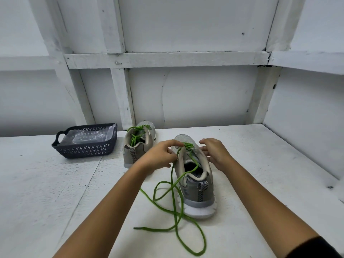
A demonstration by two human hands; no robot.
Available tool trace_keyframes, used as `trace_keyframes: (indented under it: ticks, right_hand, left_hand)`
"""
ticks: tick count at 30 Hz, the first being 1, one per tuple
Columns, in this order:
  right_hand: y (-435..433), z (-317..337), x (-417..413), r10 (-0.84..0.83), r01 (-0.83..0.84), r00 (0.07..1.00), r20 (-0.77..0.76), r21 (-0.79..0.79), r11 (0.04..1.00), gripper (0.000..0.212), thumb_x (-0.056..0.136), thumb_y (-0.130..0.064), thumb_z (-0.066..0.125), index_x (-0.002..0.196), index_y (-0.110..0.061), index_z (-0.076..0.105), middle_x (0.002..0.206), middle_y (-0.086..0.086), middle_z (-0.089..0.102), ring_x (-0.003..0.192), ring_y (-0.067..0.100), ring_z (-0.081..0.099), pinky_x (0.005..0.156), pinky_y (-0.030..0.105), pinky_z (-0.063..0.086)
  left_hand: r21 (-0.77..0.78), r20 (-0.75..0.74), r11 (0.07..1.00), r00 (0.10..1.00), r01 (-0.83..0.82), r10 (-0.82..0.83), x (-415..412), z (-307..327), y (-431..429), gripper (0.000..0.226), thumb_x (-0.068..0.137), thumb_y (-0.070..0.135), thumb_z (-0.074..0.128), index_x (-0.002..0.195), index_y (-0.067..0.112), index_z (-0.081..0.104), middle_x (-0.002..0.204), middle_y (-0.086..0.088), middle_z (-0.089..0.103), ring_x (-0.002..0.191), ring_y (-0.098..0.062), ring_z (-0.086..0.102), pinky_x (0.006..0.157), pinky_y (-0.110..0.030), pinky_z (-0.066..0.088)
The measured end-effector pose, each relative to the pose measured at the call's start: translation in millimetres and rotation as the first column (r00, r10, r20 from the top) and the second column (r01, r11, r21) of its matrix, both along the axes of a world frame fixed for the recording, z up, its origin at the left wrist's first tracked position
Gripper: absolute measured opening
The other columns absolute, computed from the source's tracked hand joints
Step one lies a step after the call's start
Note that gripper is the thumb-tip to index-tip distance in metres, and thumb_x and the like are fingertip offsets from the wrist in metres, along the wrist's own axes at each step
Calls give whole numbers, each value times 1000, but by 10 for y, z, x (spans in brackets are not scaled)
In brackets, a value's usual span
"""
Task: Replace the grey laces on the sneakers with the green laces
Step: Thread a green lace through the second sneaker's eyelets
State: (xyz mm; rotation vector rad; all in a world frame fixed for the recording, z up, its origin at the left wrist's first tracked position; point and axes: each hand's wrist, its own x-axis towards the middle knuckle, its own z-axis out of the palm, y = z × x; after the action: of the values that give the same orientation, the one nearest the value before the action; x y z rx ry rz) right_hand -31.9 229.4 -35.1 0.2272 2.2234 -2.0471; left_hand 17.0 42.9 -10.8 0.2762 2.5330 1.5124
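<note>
Two sneakers [197, 185] mid-table, left hand [160, 155] pinching green lace [172, 183], right hand [216, 153] grip unclear, lace trailing nearward, basket [83, 150] well left.

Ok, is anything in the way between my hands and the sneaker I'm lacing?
Nothing visible. Both hands are at the near sneaker: the left hand pinches the green lace by the eyelets, and the right hand touches the shoe's right side. The other sneaker and the basket sit off to the left.
</note>
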Motion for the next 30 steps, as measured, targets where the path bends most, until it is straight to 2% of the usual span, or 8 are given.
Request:
trace_keyframes:
  ticks: [6,10,14,17,21,23,26,30]
  right_hand:
    - [-4,433,166,108,-66,977,-184,220,973,19,96,-17,43,87,-13,60,79,2,58,67,12,53,59,24,42]
    - [-29,756,313,339,-284,932,-126,325,902,29,97,-24,45,77,-12,63,70,0,58,59,11,50,56,22,38]
    - [-99,871,424,606,-532,795,20,502,682,27,91,-39,56,80,-17,67,71,-2,57,60,9,48,58,22,40]
    - [-212,839,466,702,-610,709,68,558,562,28,90,-40,58,88,-14,68,68,-4,55,58,8,43,53,21,36]
    - [-309,853,467,745,-730,664,67,275,626,27,98,-23,47,91,-5,65,65,0,63,51,6,55,47,15,42]
    - [-321,967,426,698,-695,716,-8,90,714,29,100,-18,41,85,-3,61,64,4,68,52,8,63,47,16,49]
    - [-326,1184,267,525,-542,840,-134,-171,823,31,101,-14,37,84,-1,58,60,7,68,51,11,65,48,18,53]
    - [-307,1291,-35,213,-263,964,-158,-475,840,30,101,-13,37,80,-1,56,55,9,67,49,13,66,47,20,53]
  left_hand:
    - [273,250,950,965,-150,81,-34,164,78,11,97,8,40,89,14,46,65,-2,45,50,-11,43,46,-20,42]
    - [462,458,878,881,-126,-115,-129,448,42,14,97,13,42,83,15,47,56,2,53,35,-3,39,36,-13,37]
    - [772,381,611,897,-176,-224,-224,727,35,12,96,7,36,89,7,45,88,-20,66,62,-20,69,56,-28,59]
    - [819,297,556,934,-142,-200,-262,877,61,21,95,4,30,80,5,45,99,-24,64,76,-27,71,69,-38,58]
    - [811,245,573,958,-118,-150,-291,850,59,39,98,10,30,71,0,57,99,-19,65,87,-27,67,72,-39,57]
    - [794,243,602,950,-80,-195,-288,699,21,34,100,23,32,83,4,54,83,-16,67,73,-25,67,65,-35,58]
    - [722,267,692,917,13,-296,-233,448,-20,48,97,47,31,112,6,52,87,-13,69,77,-24,69,72,-35,57]
    - [752,238,654,889,85,-391,-114,384,-52,37,87,35,43,88,8,69,89,-13,72,76,-22,71,68,-33,60]
